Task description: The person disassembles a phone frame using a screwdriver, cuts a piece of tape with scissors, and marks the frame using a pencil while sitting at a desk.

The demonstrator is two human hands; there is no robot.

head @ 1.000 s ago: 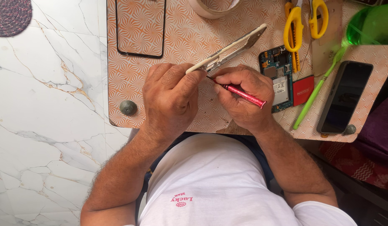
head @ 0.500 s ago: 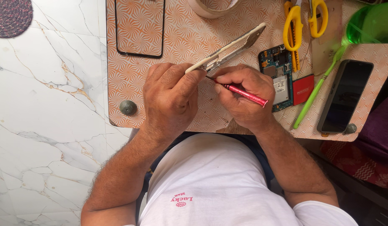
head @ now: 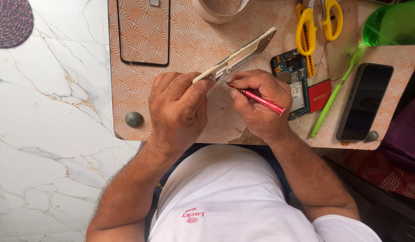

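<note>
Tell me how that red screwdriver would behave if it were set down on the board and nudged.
The red screwdriver in the right hand looks slim and round, so it would probably roll. Its metal look suggests stiff, not floppy. It seems light, since the fingers hold it like a pen.

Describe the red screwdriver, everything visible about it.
The red screwdriver is slim, with a shiny metallic red handle and a thin dark shaft. It lies slanted in the right hand, its butt pointing right past the fingers. The tip meets the cream phone frame, which the left hand holds tilted above the patterned board.
</note>
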